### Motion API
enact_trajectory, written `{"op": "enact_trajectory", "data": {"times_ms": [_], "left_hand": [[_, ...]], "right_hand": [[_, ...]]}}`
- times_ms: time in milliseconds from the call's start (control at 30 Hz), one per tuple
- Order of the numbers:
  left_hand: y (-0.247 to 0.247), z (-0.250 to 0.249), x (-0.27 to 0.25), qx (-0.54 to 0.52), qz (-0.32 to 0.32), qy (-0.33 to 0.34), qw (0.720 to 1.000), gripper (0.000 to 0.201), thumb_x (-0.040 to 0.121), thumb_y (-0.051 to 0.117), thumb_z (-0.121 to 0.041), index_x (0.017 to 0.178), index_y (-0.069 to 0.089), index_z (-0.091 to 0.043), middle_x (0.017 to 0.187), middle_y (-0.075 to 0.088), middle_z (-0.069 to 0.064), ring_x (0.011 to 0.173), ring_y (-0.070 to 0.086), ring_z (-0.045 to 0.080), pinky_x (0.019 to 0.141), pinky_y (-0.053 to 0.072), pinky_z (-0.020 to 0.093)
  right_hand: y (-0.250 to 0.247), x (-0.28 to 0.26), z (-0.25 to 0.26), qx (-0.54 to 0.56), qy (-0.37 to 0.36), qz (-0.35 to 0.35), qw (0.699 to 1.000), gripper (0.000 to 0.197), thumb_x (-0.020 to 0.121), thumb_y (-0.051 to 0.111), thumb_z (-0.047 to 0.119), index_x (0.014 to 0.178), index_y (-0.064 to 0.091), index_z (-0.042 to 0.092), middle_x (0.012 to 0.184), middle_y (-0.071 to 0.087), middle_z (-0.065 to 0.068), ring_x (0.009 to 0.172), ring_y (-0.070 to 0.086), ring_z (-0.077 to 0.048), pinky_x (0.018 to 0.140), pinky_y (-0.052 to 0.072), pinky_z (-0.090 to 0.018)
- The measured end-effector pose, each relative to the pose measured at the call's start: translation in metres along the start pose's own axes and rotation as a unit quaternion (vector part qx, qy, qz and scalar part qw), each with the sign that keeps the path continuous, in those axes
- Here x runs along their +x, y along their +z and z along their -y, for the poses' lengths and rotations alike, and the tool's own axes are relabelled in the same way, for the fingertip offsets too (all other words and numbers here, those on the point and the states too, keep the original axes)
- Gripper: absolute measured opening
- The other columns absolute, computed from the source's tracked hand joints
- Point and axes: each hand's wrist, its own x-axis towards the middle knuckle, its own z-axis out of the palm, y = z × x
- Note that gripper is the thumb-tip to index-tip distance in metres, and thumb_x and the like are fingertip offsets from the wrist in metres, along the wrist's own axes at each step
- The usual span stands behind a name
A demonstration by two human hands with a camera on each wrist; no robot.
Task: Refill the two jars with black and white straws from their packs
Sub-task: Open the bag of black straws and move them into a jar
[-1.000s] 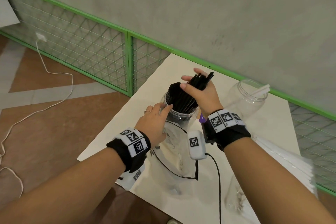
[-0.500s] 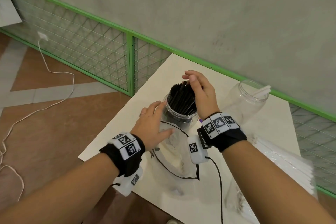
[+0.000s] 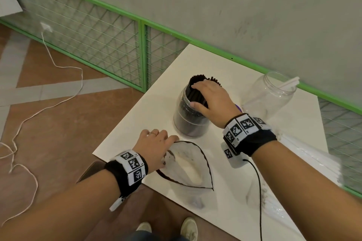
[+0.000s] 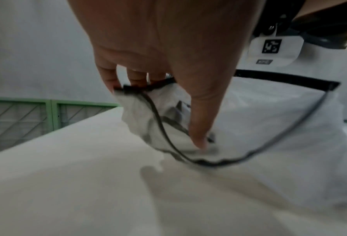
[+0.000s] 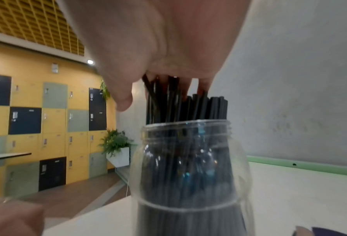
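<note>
I see my right hand (image 3: 212,101) reaching forward over the near jar (image 3: 189,117), palm down, wrist raised above the table (image 3: 152,103). Its fingers are spread and lightly bent over the tops of the black straws (image 3: 197,92), touching their upper ends; the right wrist view shows the thumb (image 5: 124,95) hanging clear on one side. Whether the fingers clamp any straws I cannot tell.

The black straws stand upright in the jar, long axis vertical, ends projecting above the rim. The jar stands upright near the middle of the table.

My left hand (image 3: 156,146) lies low at the near left edge of the table, palm down. Its fingers (image 4: 199,127) are curled onto the empty black-edged bag (image 3: 188,164), pinching its crumpled rim against the table surface. The bag lies flat, mouth open toward the jar.

The second jar (image 3: 268,98) stands upright at the far right, holding one white straw (image 3: 290,83) that leans out over its rim. The pack of white straws (image 3: 313,160) lies along the right edge.
</note>
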Motion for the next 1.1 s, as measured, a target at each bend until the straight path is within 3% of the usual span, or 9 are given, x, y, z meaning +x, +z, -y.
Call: {"op": "enact_trajectory", "data": {"times_ms": [67, 167, 300, 400, 500, 600, 700, 933, 1100], "left_hand": [[0.01, -0.003, -0.003, -0.026, 0.021, 0.001, 0.999, 0.068, 0.085, 0.056, -0.025, 0.14, 0.017, -0.032, 0.123, 0.043, 0.004, 0.104, 0.051, 0.027, 0.081, 0.041, 0.037], [0.02, 0.001, -0.005, -0.112, 0.045, -0.036, 0.992, 0.061, 0.089, 0.049, -0.012, 0.14, 0.022, -0.031, 0.117, 0.041, 0.007, 0.09, 0.058, 0.031, 0.066, 0.045, 0.037], [0.015, 0.012, 0.002, -0.23, -0.087, -0.115, 0.963, 0.057, 0.087, 0.046, -0.003, 0.137, 0.034, -0.026, 0.114, 0.038, 0.011, 0.08, 0.054, 0.034, 0.073, 0.049, 0.045], [0.017, 0.014, 0.004, -0.239, -0.123, -0.098, 0.958, 0.069, 0.083, 0.047, 0.001, 0.14, 0.03, -0.031, 0.128, 0.032, 0.01, 0.099, 0.049, 0.032, 0.087, 0.047, 0.04], [0.035, 0.009, -0.004, -0.142, -0.016, -0.039, 0.989, 0.077, 0.084, 0.054, -0.028, 0.147, 0.011, -0.037, 0.154, 0.008, 0.009, 0.139, 0.018, 0.036, 0.109, 0.027, 0.05], [0.055, 0.007, -0.013, -0.047, 0.118, -0.057, 0.99, 0.083, 0.082, 0.041, -0.068, 0.149, 0.009, -0.031, 0.158, -0.012, 0.001, 0.145, -0.01, 0.03, 0.111, 0.005, 0.062], [0.058, 0.007, -0.012, -0.003, 0.166, -0.081, 0.983, 0.083, 0.084, 0.038, -0.069, 0.15, 0.008, -0.027, 0.159, -0.012, 0.003, 0.145, -0.011, 0.03, 0.111, 0.003, 0.063], [0.048, 0.002, 0.003, -0.019, 0.103, -0.144, 0.984, 0.075, 0.089, 0.036, -0.061, 0.149, 0.01, -0.024, 0.157, -0.017, 0.009, 0.144, -0.015, 0.032, 0.112, -0.001, 0.062], [0.042, 0.002, 0.002, -0.101, 0.067, -0.136, 0.983, 0.099, 0.079, 0.051, -0.067, 0.148, -0.011, -0.03, 0.159, -0.011, 0.006, 0.145, -0.009, 0.031, 0.114, 0.002, 0.057]], "right_hand": [[0.007, -0.006, -0.004, -0.022, -0.015, 0.016, 1.0, 0.063, 0.086, 0.067, 0.031, 0.141, 0.042, 0.015, 0.149, 0.04, -0.006, 0.142, 0.028, -0.03, 0.115, 0.025, -0.05], [0.012, -0.008, -0.008, -0.057, -0.011, 0.041, 0.998, 0.073, 0.084, 0.069, 0.016, 0.147, 0.033, 0.018, 0.157, 0.028, -0.002, 0.147, 0.017, -0.028, 0.117, 0.019, -0.05], [0.015, -0.001, -0.009, -0.097, -0.001, 0.052, 0.994, 0.074, 0.09, 0.06, 0.009, 0.151, 0.019, 0.02, 0.161, 0.015, 0.001, 0.149, 0.007, -0.025, 0.118, 0.01, -0.045], [0.018, 0.01, -0.006, -0.123, 0.015, 0.057, 0.991, 0.074, 0.094, 0.054, 0.013, 0.153, 0.01, 0.022, 0.162, 0.007, 0.003, 0.149, 0.001, -0.023, 0.119, 0.004, -0.042], [0.018, 0.018, -0.002, -0.138, 0.024, 0.069, 0.988, 0.075, 0.096, 0.053, 0.022, 0.153, 0.004, 0.022, 0.162, 0.001, 0.004, 0.149, -0.002, -0.022, 0.119, 0.004, -0.043], [0.018, 0.021, 0.0, -0.143, 0.029, 0.082, 0.986, 0.079, 0.095, 0.054, 0.03, 0.153, 0.0, 0.021, 0.162, -0.002, 0.003, 0.149, -0.005, -0.022, 0.12, 0.003, -0.043], [0.016, 0.021, 0.001, -0.143, 0.028, 0.09, 0.985, 0.082, 0.094, 0.055, 0.033, 0.153, 0.0, 0.021, 0.162, -0.003, 0.003, 0.149, -0.006, -0.022, 0.12, 0.003, -0.043], [0.013, 0.017, 0.004, -0.132, 0.021, 0.067, 0.989, 0.08, 0.091, 0.057, 0.035, 0.153, 0.007, 0.024, 0.162, 0.0, 0.003, 0.149, -0.004, -0.024, 0.119, 0.001, -0.045], [0.016, 0.007, 0.005, -0.122, 0.031, 0.058, 0.99, 0.08, 0.091, 0.057, 0.036, 0.153, 0.007, 0.025, 0.162, 0.001, 0.004, 0.149, -0.004, -0.022, 0.119, 0.001, -0.045]]}}
